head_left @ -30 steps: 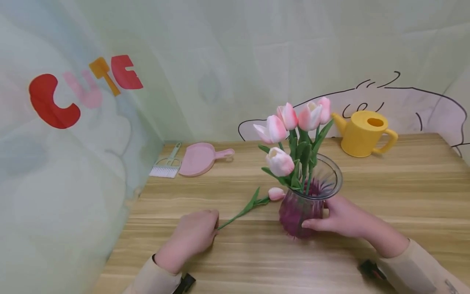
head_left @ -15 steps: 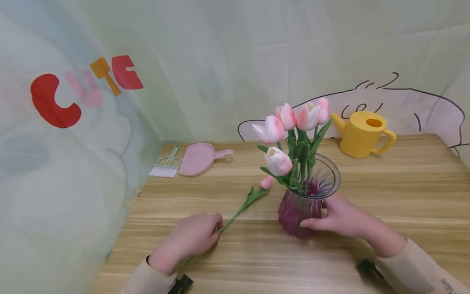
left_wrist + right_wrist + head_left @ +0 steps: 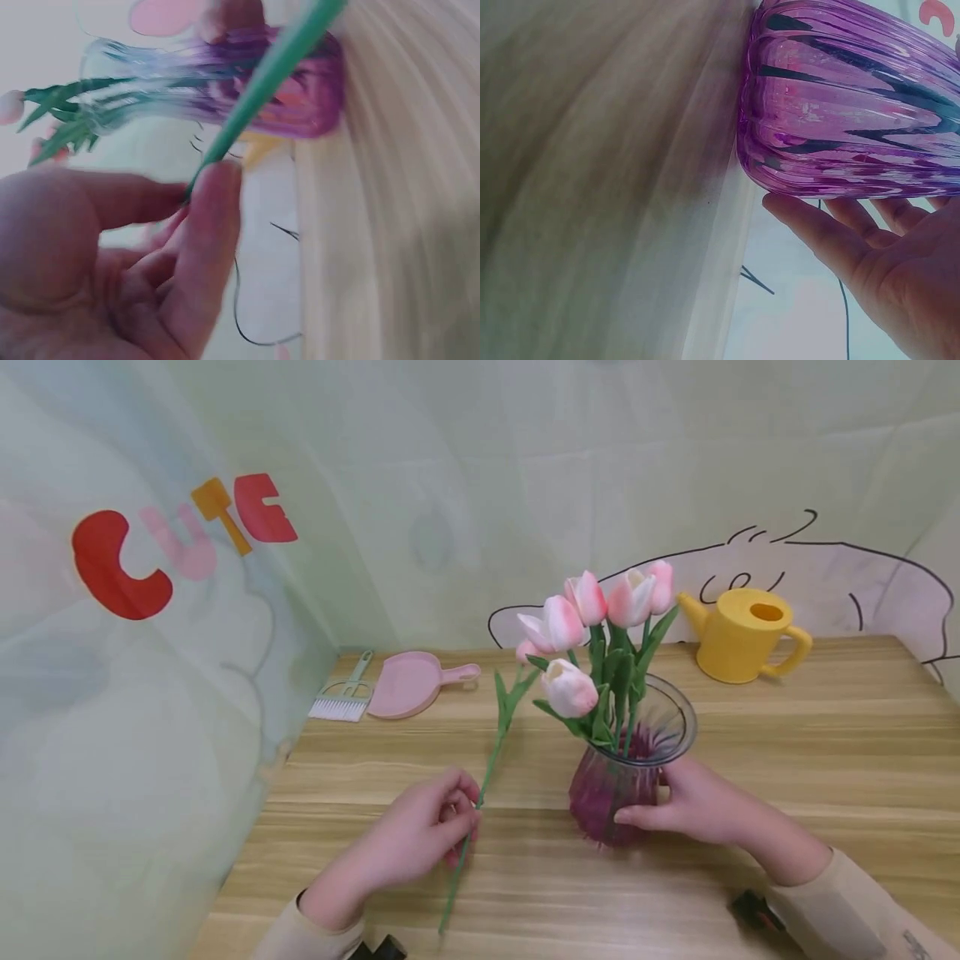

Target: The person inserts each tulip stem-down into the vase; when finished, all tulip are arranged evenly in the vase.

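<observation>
My left hand pinches the green stem of a single pink tulip between thumb and fingertips. The flower leans up and away, its pink head partly behind the other blooms in the head view. Close up in the left wrist view, the stem passes through the fingertips. My right hand holds the lower right side of a ribbed glass vase, clear above and purple below, its thumb across the front. The vase stands upright on the table, and several pink-and-white tulips rise from it, leaning left.
A yellow watering can stands at the back right. At the back left lie a pink dustpan and a small green brush. A printed cloth hangs behind and to the left of the wooden table.
The single tulip has swung from lying slanted across the table to a steeper lean, its head now farther back. My left hand has turned and shifted slightly right; the right hand stays on the vase.
</observation>
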`<act>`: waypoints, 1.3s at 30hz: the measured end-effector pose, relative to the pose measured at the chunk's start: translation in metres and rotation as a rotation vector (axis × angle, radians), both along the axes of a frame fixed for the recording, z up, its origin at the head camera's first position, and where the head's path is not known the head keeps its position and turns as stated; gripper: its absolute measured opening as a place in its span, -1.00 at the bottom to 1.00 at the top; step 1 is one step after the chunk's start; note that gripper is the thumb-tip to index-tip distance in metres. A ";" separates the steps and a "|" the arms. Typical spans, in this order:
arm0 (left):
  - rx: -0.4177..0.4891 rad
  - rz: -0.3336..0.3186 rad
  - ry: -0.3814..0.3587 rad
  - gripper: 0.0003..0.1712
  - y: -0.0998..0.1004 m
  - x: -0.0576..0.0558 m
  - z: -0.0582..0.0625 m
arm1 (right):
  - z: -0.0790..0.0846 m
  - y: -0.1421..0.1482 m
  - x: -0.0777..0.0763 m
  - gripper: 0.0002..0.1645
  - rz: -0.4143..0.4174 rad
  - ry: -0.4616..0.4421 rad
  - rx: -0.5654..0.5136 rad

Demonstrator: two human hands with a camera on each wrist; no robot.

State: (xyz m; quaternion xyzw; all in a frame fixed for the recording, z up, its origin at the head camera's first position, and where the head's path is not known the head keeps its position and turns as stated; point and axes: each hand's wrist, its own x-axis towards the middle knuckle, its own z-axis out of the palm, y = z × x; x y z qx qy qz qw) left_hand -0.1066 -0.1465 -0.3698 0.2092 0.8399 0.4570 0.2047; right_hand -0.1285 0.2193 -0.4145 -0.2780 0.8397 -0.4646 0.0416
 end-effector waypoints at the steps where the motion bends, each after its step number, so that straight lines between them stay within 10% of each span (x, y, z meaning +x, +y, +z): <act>1: 0.064 0.028 -0.008 -0.84 0.002 0.001 0.003 | 0.000 0.000 0.000 -0.10 0.002 0.004 0.000; 7: 0.469 0.061 0.077 -0.83 0.015 0.004 0.019 | -0.001 0.001 0.000 -0.09 -0.004 -0.010 0.003; 19: 1.006 -0.108 0.592 -0.85 0.067 0.013 0.050 | -0.001 0.002 0.001 -0.14 0.007 -0.005 -0.008; 32: 1.037 0.075 0.719 -0.78 0.118 -0.011 0.068 | -0.006 0.004 0.001 -0.09 -0.008 0.017 -0.002; 39: 0.803 0.155 0.885 -0.79 0.120 -0.028 0.058 | -0.001 0.000 0.000 -0.15 0.002 0.018 0.007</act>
